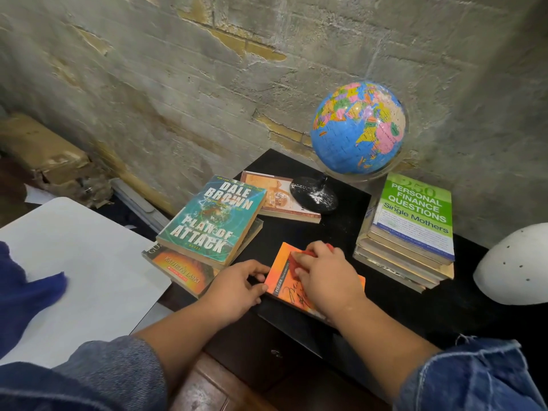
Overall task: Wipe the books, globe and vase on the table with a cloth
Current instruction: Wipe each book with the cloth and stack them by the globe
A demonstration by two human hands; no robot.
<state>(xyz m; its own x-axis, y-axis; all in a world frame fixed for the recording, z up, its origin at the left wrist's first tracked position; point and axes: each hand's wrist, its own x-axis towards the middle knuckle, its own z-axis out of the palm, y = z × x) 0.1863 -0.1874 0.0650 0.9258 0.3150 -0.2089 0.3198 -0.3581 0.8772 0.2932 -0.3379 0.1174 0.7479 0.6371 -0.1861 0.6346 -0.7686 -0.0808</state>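
Fingers [321, 255] of my right hand [326, 277] are curling over a crumpled red cloth [310, 253], pressing it onto the glossy orange paperback [281, 280] lying flat on the matte black table [326, 232], while my left hand [237, 287] is pinching its spine edge.

I take this for a home study corner: a rough, patchy brick wall [207, 84], a dark tabletop [385, 295] carrying paperbacks [212, 221] and a globe [355, 129], a worn cardboard box [38, 143] against the wall.
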